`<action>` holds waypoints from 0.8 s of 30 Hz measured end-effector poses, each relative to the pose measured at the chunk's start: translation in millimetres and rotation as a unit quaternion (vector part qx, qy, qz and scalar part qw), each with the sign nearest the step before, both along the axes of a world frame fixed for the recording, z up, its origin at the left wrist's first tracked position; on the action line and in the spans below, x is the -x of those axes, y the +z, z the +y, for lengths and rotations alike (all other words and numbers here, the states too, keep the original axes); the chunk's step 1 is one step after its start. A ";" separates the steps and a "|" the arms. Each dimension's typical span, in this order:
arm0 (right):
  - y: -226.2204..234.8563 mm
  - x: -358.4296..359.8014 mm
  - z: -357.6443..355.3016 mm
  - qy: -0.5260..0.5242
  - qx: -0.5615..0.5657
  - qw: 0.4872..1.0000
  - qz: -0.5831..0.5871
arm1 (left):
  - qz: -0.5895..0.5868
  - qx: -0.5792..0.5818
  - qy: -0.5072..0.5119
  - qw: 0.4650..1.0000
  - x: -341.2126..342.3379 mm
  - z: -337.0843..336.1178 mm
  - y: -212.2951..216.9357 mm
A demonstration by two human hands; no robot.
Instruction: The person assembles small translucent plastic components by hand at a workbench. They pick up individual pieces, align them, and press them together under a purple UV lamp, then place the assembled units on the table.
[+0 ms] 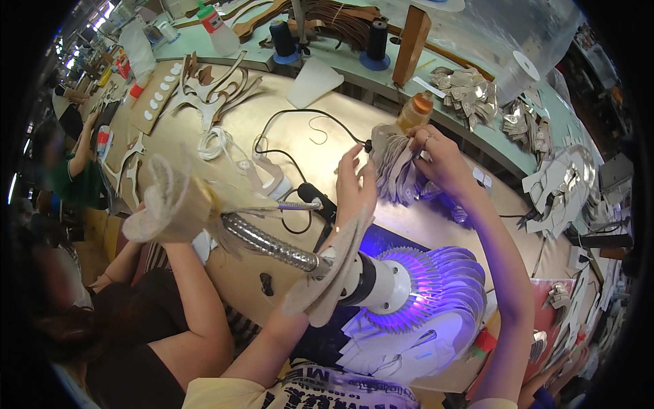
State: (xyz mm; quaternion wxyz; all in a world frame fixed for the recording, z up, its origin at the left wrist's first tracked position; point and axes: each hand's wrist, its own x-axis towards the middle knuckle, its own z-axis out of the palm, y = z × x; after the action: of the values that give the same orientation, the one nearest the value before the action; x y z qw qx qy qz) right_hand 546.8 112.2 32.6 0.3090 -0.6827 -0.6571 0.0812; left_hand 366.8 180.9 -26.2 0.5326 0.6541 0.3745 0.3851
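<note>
My right hand (439, 158) reaches across to a fanned bundle of grey cut pieces (396, 178), its fingers closed on the bundle's upper edge. Just left of the bundle, my left hand (355, 183) is raised with its fingers apart, holding nothing that I can see. Below my hands, a white and black lamp head (375, 283) on a bendable metal neck (269, 242) throws violet light on a second fan of grey pieces (449, 283). A flat felt piece (334, 273) by the lamp head covers part of my left forearm.
An orange-capped bottle (417, 109) stands behind the bundle. A black cable (300, 112) loops over the tan tabletop (225, 286). Thread spools (375, 48) and silvery pieces (466, 92) lie on the green shelf. At left, another person's arm (194, 286) is near the lamp's cloth-wrapped end (167, 198).
</note>
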 end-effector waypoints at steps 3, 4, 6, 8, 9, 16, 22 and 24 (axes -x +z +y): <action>-1.9 -2.8 -1.1 0.007 -0.009 1.000 -0.001 | 0.007 0.035 -0.011 0.999 -21.3 19.8 -10.0; -3.0 -3.2 -0.1 0.009 -0.011 1.000 -0.005 | 0.015 0.020 -0.014 1.000 -25.7 24.7 -11.8; -5.7 -3.5 2.3 0.013 -0.010 1.000 -0.002 | 0.010 0.019 -0.010 1.000 -30.7 27.6 -14.4; -8.4 -3.7 4.7 0.015 -0.009 1.000 -0.007 | 0.026 0.053 -0.001 0.998 -32.3 26.4 -16.3; -9.4 -4.1 5.2 0.013 -0.006 1.000 -0.009 | 0.001 0.044 0.021 0.999 -32.4 22.0 -17.5; -6.3 -5.5 4.8 0.003 0.018 1.000 -0.011 | -0.035 0.033 -0.002 0.999 -32.0 18.7 -24.4; 1.6 4.6 4.6 -0.015 0.006 0.998 -0.064 | -0.011 -0.058 -0.009 0.998 -30.0 16.1 -23.3; 2.1 5.0 3.7 -0.012 0.004 0.997 -0.081 | -0.014 -0.043 -0.008 0.999 -29.6 15.4 -22.3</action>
State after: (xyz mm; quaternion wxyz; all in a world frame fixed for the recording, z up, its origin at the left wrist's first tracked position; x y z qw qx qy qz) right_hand 541.8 115.9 34.7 0.2531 -0.6964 -0.6711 0.0249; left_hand 396.5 196.3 -48.5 0.5123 0.6736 0.3453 0.4056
